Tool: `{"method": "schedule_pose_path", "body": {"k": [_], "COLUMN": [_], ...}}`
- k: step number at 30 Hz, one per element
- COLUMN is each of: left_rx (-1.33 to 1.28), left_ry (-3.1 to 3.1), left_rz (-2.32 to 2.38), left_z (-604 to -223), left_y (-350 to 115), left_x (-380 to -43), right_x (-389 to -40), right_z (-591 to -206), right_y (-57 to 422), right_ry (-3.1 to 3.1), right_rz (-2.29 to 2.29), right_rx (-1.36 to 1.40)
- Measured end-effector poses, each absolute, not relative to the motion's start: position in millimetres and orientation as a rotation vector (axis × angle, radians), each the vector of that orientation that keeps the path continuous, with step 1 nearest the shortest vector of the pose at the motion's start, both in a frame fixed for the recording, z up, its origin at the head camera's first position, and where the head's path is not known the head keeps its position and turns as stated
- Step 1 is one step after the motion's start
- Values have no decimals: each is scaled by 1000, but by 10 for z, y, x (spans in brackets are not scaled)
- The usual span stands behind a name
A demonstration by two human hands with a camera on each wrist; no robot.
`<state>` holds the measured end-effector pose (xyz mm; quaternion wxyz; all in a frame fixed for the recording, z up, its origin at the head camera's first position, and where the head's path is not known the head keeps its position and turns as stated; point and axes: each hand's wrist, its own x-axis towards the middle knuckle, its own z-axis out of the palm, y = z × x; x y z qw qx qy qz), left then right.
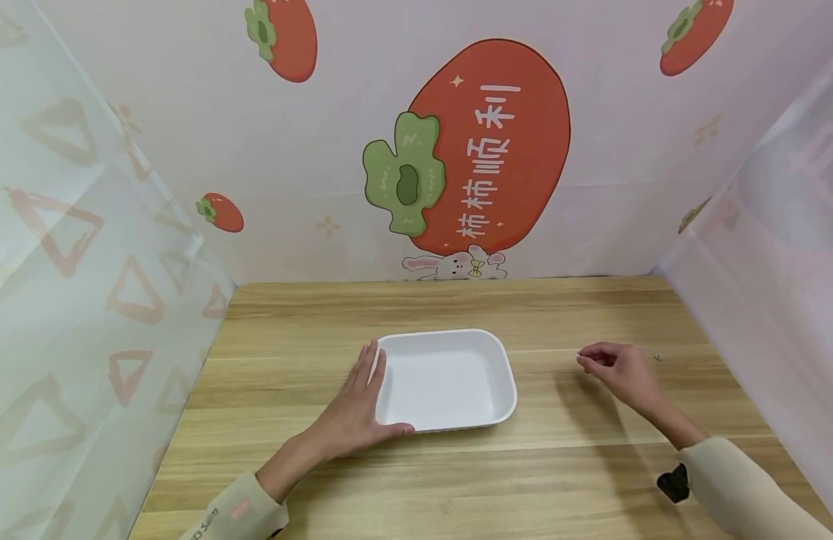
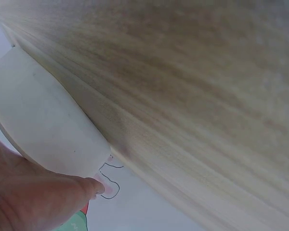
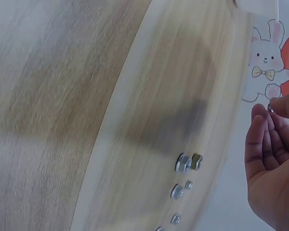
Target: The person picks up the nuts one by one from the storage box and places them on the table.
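Note:
A white rectangular tray [image 1: 443,381] sits on the wooden tabletop. My left hand [image 1: 352,409] rests against its near left corner, fingers spread straight along the left side and thumb along the near rim. In the left wrist view the thumb [image 2: 53,197] touches the tray's outer wall [image 2: 48,115]. To the right of the tray, my right hand [image 1: 619,369] is raised over the table and pinches a tiny metal nut [image 3: 270,108] between thumb and fingertips. The nut is mostly covered, so its exact shape is hard to see.
Several metal nuts of differing sizes, among them a large flange nut [image 3: 183,163], lie on the table near the right hand. One small nut [image 1: 658,357] shows right of that hand in the head view. Printed cloth walls [image 1: 322,187] enclose the table's back and sides.

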<state>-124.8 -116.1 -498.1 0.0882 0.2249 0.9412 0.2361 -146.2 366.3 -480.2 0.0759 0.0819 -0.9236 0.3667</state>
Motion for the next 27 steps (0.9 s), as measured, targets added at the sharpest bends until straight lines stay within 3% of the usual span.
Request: {"method": "schedule_pose_path", "body": {"k": [27], "left_rx": [670], "left_ry": [2797], "left_rz": [713], "left_z": [-4973], "left_y": [-1163], "left_x": [-1239], "right_x": [-1538], "right_z": [-4813], "right_y": [3861], "right_ry": [-2941], "right_rz": [677], "right_rx": [269]}}
